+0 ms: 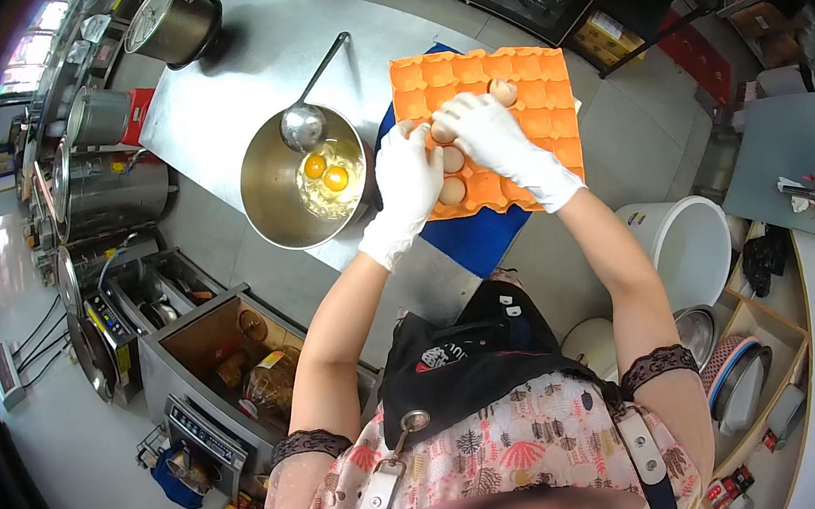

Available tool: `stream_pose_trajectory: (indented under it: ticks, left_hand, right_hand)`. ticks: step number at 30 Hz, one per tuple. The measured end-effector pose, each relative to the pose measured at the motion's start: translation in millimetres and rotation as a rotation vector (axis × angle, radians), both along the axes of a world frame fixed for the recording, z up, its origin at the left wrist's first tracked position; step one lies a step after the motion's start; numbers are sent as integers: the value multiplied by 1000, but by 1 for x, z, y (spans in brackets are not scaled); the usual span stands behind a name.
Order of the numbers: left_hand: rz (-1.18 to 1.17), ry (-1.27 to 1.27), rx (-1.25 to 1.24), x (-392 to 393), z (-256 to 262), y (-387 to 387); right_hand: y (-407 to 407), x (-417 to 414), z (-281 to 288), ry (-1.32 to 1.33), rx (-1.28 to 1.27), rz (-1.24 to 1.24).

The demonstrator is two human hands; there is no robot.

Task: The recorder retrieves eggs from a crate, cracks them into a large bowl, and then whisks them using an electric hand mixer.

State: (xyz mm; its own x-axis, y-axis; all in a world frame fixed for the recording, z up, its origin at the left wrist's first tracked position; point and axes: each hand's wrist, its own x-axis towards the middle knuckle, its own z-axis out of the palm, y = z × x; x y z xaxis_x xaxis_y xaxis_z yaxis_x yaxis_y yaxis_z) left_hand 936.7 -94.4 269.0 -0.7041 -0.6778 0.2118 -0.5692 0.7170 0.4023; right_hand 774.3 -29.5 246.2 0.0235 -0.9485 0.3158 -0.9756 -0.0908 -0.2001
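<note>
My left hand (407, 184), in a white glove, is at the left edge of an orange egg tray (549, 116). Its fingers are apart, and nothing shows in them. The gloved fingers of my right hand (488, 134) curl over a brown egg (442, 134) in the tray. Below that egg sit another egg (452, 159) and a third egg (452, 191), both close to my left fingertips. A shell (503, 92) that looks broken rests in an upper cup. Left of my hands, a steel pot (261, 173) holds two yolks (325, 173) in egg white, with a ladle (305, 126) leaning inside.
The pot and tray stand on a steel table (257, 24), with a blue cloth (477, 243) under the tray. A lidded pot (175, 25) is at the far left corner. A white bucket (690, 251) stands right of my right arm. An open drawer unit (224, 348) stands at lower left.
</note>
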Motion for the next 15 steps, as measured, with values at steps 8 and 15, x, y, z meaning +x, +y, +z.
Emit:
stream_pose_trajectory:
  ticks: [8, 15]
  left_hand:
    - [-63, 135, 51, 47, 28, 28]
    - [146, 342, -189, 111, 54, 20]
  right_hand:
    - [-19, -4, -19, 24, 132, 111]
    - [-4, 23, 35, -1848, 210, 15]
